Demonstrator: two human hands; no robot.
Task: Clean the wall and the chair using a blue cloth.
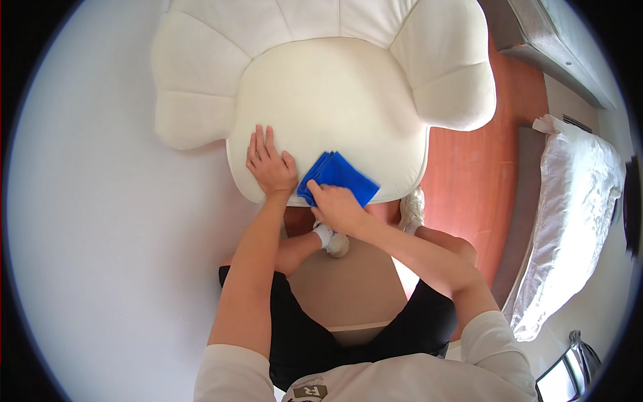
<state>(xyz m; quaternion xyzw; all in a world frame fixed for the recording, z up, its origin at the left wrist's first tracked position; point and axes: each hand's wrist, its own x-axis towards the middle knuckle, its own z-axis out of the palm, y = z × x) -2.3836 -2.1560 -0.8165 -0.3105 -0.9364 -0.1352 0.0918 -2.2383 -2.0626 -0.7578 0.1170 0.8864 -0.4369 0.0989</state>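
Before me stands a cream upholstered armchair with a rounded seat cushion (326,100), a padded backrest (311,17) and plump armrests on both sides. My left hand (273,168) rests on the front left part of the seat, its palm down and fingers pointing away from me. A folded blue cloth (346,176) lies against the seat's front edge. My right hand (335,203) grips its near left side, with the thumb on top; the fingers underneath are mostly hidden. The cloth's far part spreads over the cushion.
A pale wall (100,201) runs close along the left. Reddish wooden floor (467,176) shows on the right, with a white pillow (572,216) on a grey ledge beyond it. A grey piece of furniture (542,45) stands at upper right. My feet are under the seat's front edge.
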